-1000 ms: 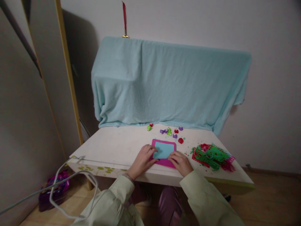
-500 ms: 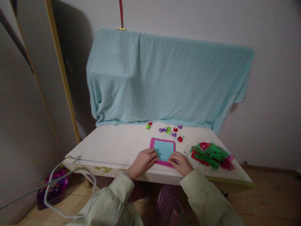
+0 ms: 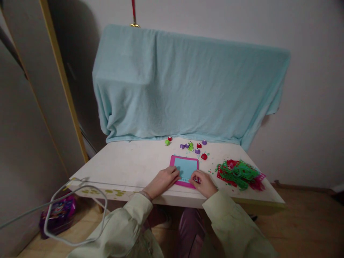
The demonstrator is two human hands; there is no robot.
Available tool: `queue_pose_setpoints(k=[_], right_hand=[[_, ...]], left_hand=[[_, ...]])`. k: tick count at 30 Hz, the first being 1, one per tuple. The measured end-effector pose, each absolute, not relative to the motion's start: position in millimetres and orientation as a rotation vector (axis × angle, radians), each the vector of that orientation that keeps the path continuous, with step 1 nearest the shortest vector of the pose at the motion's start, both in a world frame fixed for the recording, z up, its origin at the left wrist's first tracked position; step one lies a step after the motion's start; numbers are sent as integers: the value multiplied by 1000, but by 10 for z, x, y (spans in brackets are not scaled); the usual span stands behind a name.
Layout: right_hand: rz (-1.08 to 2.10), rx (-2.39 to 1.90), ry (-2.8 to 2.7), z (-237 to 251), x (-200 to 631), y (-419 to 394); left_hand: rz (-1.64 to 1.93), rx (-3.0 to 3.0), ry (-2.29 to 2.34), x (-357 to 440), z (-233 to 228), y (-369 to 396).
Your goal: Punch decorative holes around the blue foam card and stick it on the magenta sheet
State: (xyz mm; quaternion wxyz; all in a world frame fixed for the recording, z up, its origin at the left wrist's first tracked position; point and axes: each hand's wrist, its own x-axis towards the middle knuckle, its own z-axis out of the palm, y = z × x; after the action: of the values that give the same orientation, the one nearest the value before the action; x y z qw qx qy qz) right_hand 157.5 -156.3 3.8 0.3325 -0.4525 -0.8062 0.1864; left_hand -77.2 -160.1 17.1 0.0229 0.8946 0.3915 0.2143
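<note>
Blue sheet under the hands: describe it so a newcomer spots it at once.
On the white table, in front of the draped blue cloth, find the pink sheet at the near edge between the left hand and right hand. The blue sheet lies on it, smaller, leaving a pink border; nearby papers are green and red.

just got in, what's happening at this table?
A person sits at a white table, both hands on a light blue sheet lying on a pink sheet. The left hand holds the near left edge; the right hand works a small punch at the near edge. Small paper punches sit behind, punched green and red scraps to the right.
</note>
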Motion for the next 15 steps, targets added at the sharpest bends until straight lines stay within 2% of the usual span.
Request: queue_pose_setpoints(k=[15], right_hand=[[580,-1175,-2141,20,1603,-1546]], left_hand=[[501,2933,1153,-769,180,-1585]])
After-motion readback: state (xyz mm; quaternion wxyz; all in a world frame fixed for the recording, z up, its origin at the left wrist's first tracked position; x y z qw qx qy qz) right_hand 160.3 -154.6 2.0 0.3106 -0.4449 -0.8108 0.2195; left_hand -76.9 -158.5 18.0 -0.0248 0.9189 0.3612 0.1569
